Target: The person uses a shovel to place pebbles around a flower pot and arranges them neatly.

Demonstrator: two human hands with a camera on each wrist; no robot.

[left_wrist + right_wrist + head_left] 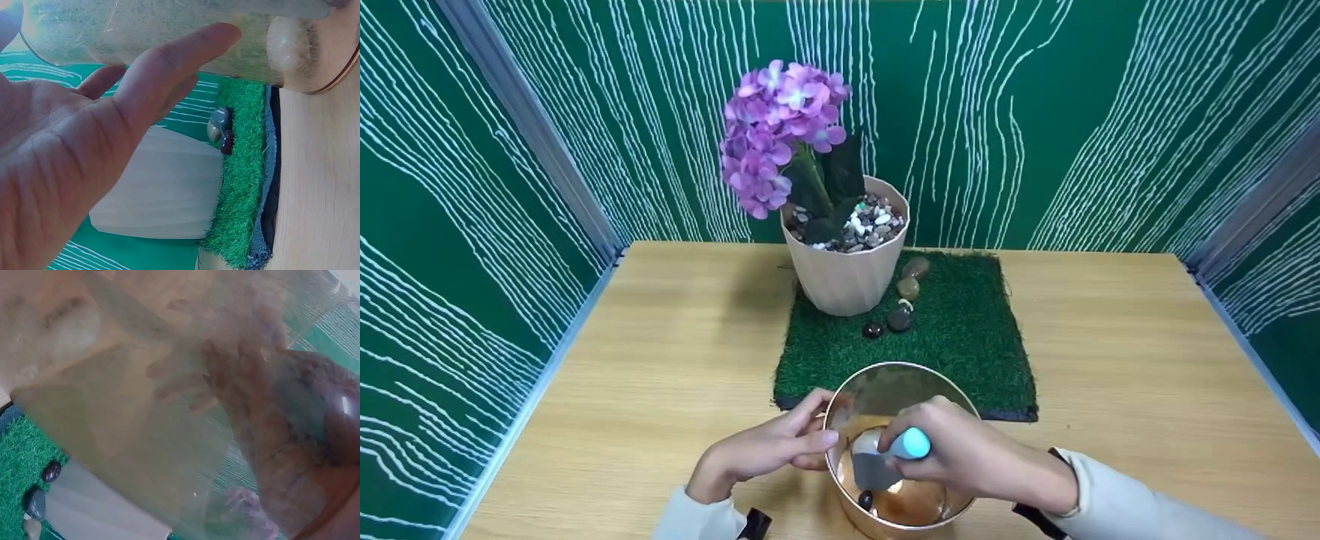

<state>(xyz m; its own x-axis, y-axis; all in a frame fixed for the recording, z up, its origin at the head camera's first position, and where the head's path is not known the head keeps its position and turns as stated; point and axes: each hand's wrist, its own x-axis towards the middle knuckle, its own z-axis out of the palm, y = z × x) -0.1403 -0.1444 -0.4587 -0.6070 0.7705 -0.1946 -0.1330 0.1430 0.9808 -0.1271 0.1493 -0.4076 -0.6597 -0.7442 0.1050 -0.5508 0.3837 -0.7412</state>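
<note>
My left hand [769, 446] holds a clear round tub [901, 365] by its left side, thumb at the rim and fingers around the outer wall. In the left wrist view the thumb [180, 53] lies along the clear wall. Inside the tub my right hand [949, 442] grips a small trowel with a turquoise handle [913, 443]. Its flat grey blade [874, 472] points down into the tub. A dark pebble [865, 500] lies on the tub's orange-brown bottom near the blade. Through the wall a white stone [284, 44] shows near the bottom.
Behind the tub lies a green turf mat [960, 337] on the wooden table [660, 360]. A ribbed pot [844, 277] with purple flowers [780, 135] and gravel stands on it. Several pebbles [899, 318] lie beside the pot. Green line-patterned panels [975, 127] enclose the table.
</note>
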